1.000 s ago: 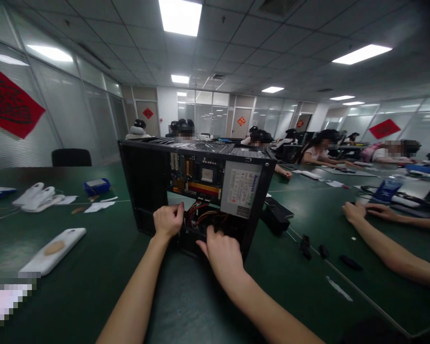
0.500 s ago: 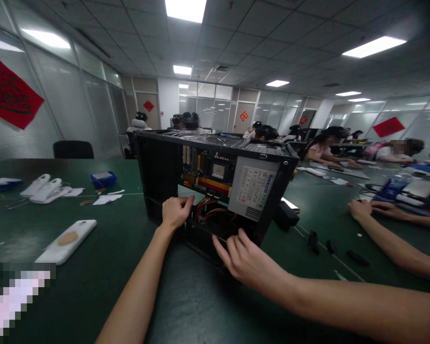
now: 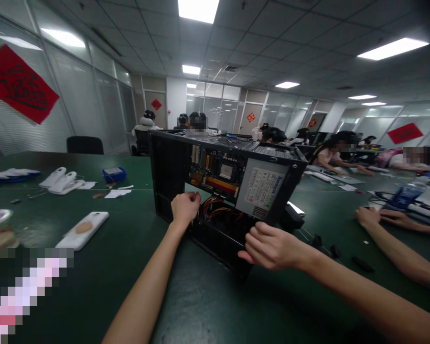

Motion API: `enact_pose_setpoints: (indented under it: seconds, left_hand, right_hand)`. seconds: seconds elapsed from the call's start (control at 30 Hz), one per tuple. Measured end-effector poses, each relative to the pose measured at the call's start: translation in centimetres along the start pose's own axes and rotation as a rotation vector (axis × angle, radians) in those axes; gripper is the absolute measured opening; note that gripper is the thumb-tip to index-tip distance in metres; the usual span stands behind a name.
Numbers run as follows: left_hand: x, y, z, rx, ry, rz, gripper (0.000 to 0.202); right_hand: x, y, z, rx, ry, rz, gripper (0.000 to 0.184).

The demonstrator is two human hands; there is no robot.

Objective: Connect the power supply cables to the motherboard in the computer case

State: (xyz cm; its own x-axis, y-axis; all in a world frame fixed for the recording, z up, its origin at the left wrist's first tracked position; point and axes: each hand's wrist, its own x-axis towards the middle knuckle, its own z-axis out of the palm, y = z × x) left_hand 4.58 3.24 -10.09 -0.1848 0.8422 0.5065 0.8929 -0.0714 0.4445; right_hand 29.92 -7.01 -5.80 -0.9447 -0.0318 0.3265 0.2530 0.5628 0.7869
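Observation:
An open black computer case (image 3: pixel 168 177) stands on the green table (image 3: pixel 208 301), its side off, showing a motherboard (image 3: pixel 215 172), a grey power supply (image 3: pixel 263 188) and red and yellow cables (image 3: pixel 215 208). My left hand (image 3: pixel 184 208) is curled closed on the case's lower front frame, beside the cables. My right hand (image 3: pixel 272 246) grips the case's near bottom corner under the power supply, fingers bent around the edge.
A white phone case (image 3: pixel 82 230) lies left of the computer, with white handsets (image 3: pixel 59 180), a blue box (image 3: pixel 113 174) and papers farther back. Another person's forearms (image 3: pixel 397 239) rest on the table at right. Small black parts (image 3: pixel 324 244) lie near them. People sit at far tables.
My right hand has moved from inside the case's lower bay out to its near bottom corner and closed on it. The left hand stays on the frame. The view shifted left.

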Motion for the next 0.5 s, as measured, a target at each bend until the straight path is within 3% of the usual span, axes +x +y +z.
enact_pose_setpoints:
  seconds: [0.2,0.33,0.5]
  left_hand:
    - [-1.0,2.2,0.2,-0.038,0.055,-0.106,0.049]
    - [-1.2,2.5,0.3,-0.063,0.053,-0.112,0.052]
    - [-1.0,2.3,0.4,-0.055,0.087,-0.108,0.048]
  right_hand:
    - [-2.3,1.3,1.7,-0.039,0.131,-0.117,0.041]
    - [-2.9,1.6,1.5,-0.059,0.124,-0.124,0.038]
    - [-1.7,0.7,0.4,0.021,0.092,-0.009,0.033]
